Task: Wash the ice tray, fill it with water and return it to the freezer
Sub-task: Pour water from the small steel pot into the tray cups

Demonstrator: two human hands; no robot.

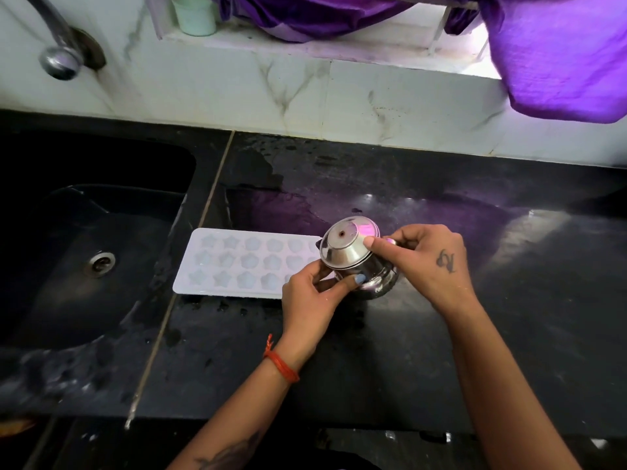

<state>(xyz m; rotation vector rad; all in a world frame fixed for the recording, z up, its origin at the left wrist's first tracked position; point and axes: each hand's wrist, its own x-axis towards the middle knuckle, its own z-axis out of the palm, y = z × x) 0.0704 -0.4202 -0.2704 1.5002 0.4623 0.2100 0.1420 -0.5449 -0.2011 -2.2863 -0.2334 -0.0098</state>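
While the white ice tray (244, 262) is lying flat on the wet black counter (441, 351) just right of the sink (84, 232), both hands are gripping a small steel pot (359, 262) over its right end. The left hand (312, 296) is pinching the pot's near side, and the right hand (427, 259) is pressing its tilted lid (346, 244).

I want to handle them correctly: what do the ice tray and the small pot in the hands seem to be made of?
The ice tray looks like matte white plastic or silicone: dull, slightly translucent, with moulded star and flower cavities. The small pot, held by the left hand and right hand, looks like polished steel: mirror-bright, reflecting purple light.
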